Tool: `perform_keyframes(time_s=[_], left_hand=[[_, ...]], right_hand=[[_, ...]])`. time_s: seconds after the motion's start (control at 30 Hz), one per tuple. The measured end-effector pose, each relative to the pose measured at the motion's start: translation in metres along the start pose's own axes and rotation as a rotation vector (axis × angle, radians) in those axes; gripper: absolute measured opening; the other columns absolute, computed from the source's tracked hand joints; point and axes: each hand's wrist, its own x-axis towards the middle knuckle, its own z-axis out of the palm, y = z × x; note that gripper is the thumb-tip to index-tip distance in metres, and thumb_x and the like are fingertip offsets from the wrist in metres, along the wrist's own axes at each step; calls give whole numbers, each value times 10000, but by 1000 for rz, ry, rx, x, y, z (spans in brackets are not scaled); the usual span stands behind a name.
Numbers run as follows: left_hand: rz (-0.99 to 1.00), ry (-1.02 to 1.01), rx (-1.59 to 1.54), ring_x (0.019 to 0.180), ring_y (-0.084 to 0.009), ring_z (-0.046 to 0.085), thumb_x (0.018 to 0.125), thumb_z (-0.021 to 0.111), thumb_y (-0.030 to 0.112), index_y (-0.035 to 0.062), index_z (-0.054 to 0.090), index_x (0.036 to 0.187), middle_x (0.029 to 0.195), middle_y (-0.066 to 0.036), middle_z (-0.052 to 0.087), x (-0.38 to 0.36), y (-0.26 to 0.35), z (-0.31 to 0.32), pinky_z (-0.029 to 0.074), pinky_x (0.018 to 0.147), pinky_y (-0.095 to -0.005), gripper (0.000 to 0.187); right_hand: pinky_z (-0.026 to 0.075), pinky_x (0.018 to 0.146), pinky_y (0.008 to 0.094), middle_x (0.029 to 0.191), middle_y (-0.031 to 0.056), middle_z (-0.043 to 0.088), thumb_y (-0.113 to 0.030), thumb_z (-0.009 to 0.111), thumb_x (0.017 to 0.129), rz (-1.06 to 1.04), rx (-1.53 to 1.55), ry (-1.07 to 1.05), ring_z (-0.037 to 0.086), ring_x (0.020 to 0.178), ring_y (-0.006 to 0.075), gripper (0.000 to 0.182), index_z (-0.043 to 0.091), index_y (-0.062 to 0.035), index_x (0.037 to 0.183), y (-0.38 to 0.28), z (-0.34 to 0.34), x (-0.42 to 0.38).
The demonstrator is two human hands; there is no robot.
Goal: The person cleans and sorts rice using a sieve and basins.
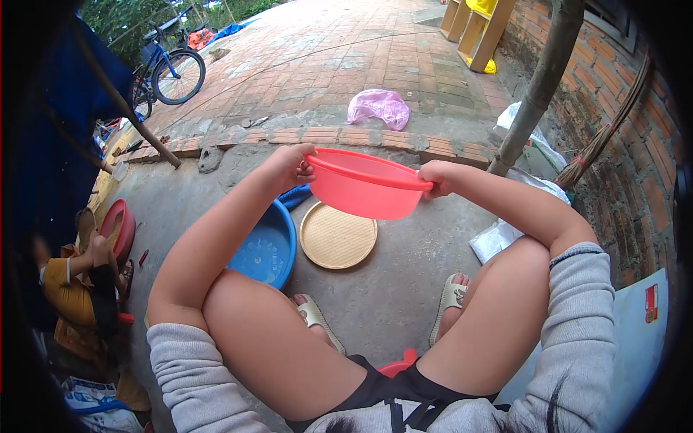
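Observation:
A red plastic basin (368, 191) is held up in front of me by its rim, tilted, its inside hidden from view. My left hand (294, 164) grips the rim at the left side, fingers curled over it. On the opposite side my right hand (437, 177) clasps the rim. Below the basin, a round woven bamboo tray (338, 237) lies on the concrete floor. A large blue basin (268, 249) stands left of the tray, partly covered by my left forearm and leg.
Another person (76, 281) sits at the left beside a red basin (118, 229). A pink plastic bag (378, 108) lies past the low brick edge (317, 136). A slanting pole (538, 86) rises at the right, near white sacks (498, 238). A bicycle (170, 72) stands far left.

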Motion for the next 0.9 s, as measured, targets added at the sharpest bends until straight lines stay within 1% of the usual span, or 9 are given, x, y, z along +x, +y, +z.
perform_keyframes(time_s=[0.1,0.13,0.17,0.23,0.43,0.57,0.67,0.77,0.9], left_hand=[[-48,17,151,602,-124,567,785,524,131,22,544,869,691,-55,557,6,-14,-5,513,586,-284,140],[-93,-1,237,695,-178,600,801,509,109,-6,538,952,798,-101,572,8,-16,-9,530,651,-346,192],[-93,-1,236,695,-178,600,801,509,109,-6,538,952,798,-101,572,11,-20,-10,530,651,-346,192],[-189,-79,310,766,-229,615,823,494,85,-32,523,1007,916,-134,564,14,-29,-12,536,707,-389,220],[-194,-236,343,852,-272,612,856,473,78,-4,466,1124,1032,-158,545,20,-37,-9,533,736,-414,280],[-154,-304,328,881,-274,609,867,466,98,24,434,1167,1084,-166,536,20,-34,-6,535,725,-403,310],[44,-181,365,819,-250,629,862,459,107,37,431,1165,1071,-151,557,15,-31,3,543,680,-389,312],[192,-15,343,694,-214,633,814,462,95,15,479,1074,913,-138,607,19,-29,6,536,577,-333,273],[461,125,270,543,-158,594,789,498,121,14,490,959,743,-113,607,27,-28,6,472,437,-271,201]], right_hand=[[456,436,280,769,80,578,-138,432,868,-177,-135,155,567,598,140,184,563,-16,913,-11,1,-15],[453,444,300,654,70,538,-96,471,827,-265,-71,181,518,518,154,105,547,-25,816,-17,3,-26],[453,444,300,654,70,538,-96,471,827,-264,-72,180,518,518,154,105,547,-25,816,-22,9,-33],[464,470,335,729,104,570,-132,488,839,-548,45,467,555,579,187,151,533,-4,905,-30,19,-42],[460,605,316,789,123,597,-210,543,843,-1022,-150,548,583,679,193,255,512,13,963,-51,15,-50],[452,633,309,789,107,601,-198,548,839,-1104,-234,584,582,675,185,254,512,15,974,-53,23,-81],[454,636,309,791,100,605,-185,536,852,-1186,-234,596,581,683,170,243,511,13,991,-53,18,-82],[460,637,304,781,95,607,-176,520,866,-1197,-84,575,579,685,155,219,507,7,986,-47,7,-65],[477,653,301,892,101,586,-161,467,896,-881,55,542,576,733,151,205,443,-17,1039,-29,-5,-39]])
